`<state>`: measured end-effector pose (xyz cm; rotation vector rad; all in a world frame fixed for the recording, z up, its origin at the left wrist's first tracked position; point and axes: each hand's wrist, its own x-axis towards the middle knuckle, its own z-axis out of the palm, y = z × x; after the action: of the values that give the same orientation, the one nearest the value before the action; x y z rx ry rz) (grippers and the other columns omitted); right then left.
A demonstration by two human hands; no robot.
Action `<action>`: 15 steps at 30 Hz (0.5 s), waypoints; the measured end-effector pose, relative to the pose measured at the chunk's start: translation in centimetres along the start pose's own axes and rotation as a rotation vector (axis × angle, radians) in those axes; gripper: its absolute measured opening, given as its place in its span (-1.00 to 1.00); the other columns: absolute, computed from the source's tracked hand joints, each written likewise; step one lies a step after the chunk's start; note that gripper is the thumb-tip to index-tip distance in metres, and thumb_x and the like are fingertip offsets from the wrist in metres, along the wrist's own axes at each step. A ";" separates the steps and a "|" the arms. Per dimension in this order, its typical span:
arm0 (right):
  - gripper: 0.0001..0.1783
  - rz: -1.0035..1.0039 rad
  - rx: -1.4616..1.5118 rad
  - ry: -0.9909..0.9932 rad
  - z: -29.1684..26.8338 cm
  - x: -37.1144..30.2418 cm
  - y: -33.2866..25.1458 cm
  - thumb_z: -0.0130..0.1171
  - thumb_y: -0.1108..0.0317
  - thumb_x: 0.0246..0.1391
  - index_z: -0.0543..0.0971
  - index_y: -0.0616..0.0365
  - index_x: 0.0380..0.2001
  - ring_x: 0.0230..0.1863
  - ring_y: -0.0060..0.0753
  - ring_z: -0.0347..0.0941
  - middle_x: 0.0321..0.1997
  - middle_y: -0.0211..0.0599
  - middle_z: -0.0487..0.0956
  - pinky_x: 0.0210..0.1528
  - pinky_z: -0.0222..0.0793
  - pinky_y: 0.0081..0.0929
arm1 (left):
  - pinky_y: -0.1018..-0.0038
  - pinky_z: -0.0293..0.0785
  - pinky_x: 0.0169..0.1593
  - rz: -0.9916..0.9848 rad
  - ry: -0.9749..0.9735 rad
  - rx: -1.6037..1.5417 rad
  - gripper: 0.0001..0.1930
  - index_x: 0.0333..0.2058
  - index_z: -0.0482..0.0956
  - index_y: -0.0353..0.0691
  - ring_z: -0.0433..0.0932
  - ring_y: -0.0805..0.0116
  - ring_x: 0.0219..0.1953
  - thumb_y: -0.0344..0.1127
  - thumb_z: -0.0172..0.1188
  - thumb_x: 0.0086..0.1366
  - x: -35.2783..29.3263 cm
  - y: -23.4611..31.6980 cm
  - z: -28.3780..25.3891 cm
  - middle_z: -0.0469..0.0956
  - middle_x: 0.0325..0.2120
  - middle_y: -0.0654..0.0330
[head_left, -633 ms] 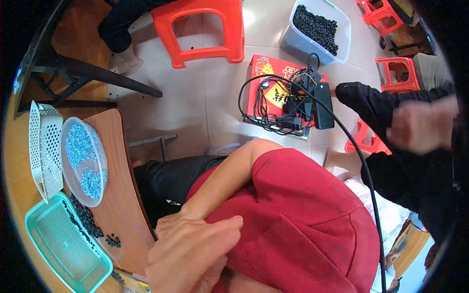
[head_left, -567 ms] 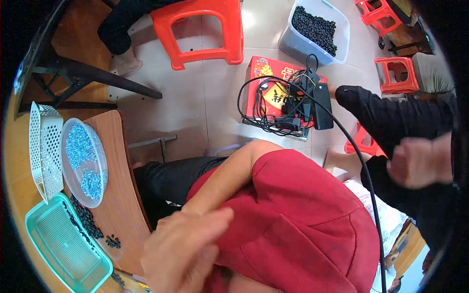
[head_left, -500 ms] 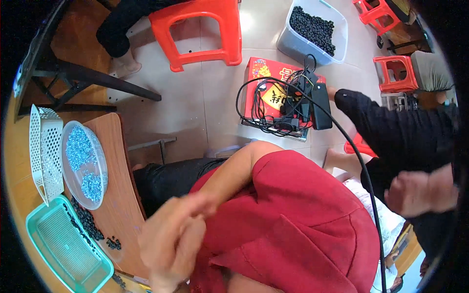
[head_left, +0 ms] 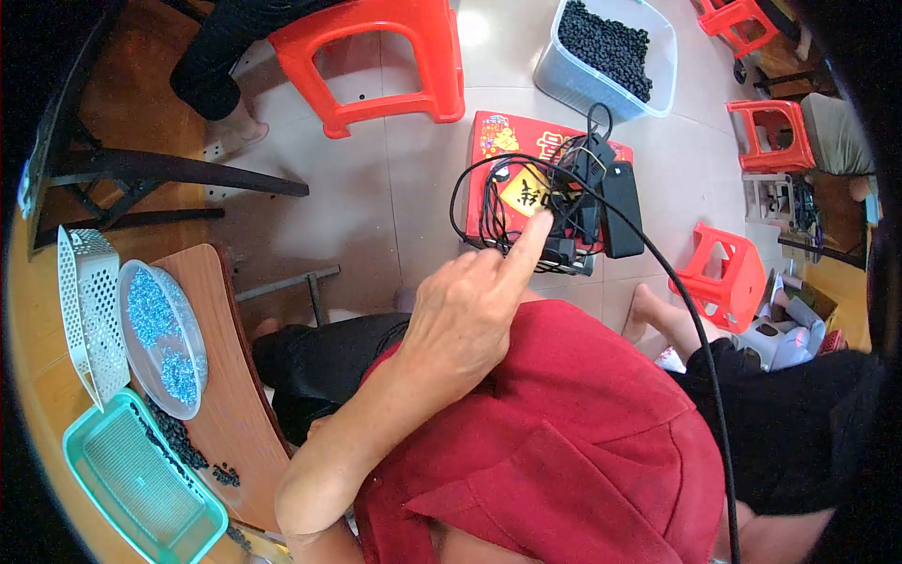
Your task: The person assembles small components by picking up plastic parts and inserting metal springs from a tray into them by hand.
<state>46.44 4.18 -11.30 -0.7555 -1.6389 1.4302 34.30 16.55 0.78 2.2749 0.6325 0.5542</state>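
Since the earlier frame, our left hand (head_left: 462, 318) has swung from near left, over our lap, out toward the far middle, and the co-worker's hand that hung at the right is no longer seen there. The relation that counts is fingertip to cable bundle (head_left: 569, 209): the black cables lie on the red box (head_left: 531, 139) on the floor, directly beyond the tip of our index finger (head_left: 532, 249) and mostly to its right, with some loops to its left. The bundle's longer spread runs left to right, while the flat black block (head_left: 620, 209) at its right end points its long axis near to far. In our view the fingertip overlaps the bundle's near side; we cannot tell whether it touches or hangs above.

Our left hand is much the nearer one. Its index finger is stretched straight and the other fingers are folded; with the palm turned away, we cannot tell whether anything sits inside them. Of our right hand (head_left: 321, 426) we see only a patch of skin beyond the left forearm, well apart from the bundle, so we cannot tell its state. A thick cable (head_left: 707, 376) runs from the bundle toward us, right of our red shirt (head_left: 601, 423).
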 end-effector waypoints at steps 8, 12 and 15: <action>-0.75 0.034 0.187 -0.266 -6.8 -1.8 3.1 0.16 0.36 -0.33 0.52 0.26 -0.49 -0.61 -0.12 0.41 -0.60 -0.07 0.52 -0.57 0.31 -0.29 | 0.43 0.48 -0.32 -0.466 0.094 -0.466 -0.32 0.13 0.32 -0.26 0.55 0.29 -0.48 -0.72 -0.14 -0.09 -7.5 -0.6 -2.6 0.53 -0.56 0.10; -0.75 0.019 0.307 -0.507 5.8 9.6 4.2 0.15 0.36 -0.32 0.52 0.26 -0.47 -0.60 -0.12 0.42 -0.59 -0.08 0.52 -0.57 0.32 -0.29 | 0.57 0.47 -0.31 -0.688 0.199 -0.747 -0.33 0.14 0.32 -0.25 0.53 0.43 -0.51 -0.70 -0.13 -0.05 -13.6 1.1 -6.2 0.56 -0.57 0.20; -0.74 0.039 0.355 -0.642 15.6 14.0 3.0 0.15 0.36 -0.30 0.52 0.26 -0.45 -0.59 -0.12 0.42 -0.59 -0.08 0.52 -0.57 0.32 -0.29 | 0.55 0.48 -0.27 -0.669 0.493 -0.823 -0.42 0.14 0.29 -0.33 0.53 0.45 -0.46 -0.66 -0.09 0.06 -18.9 1.5 -6.7 0.57 -0.49 0.13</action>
<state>25.80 8.88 -11.98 -0.1198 -1.7456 2.0611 16.14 8.08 2.46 1.0690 1.0917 0.8357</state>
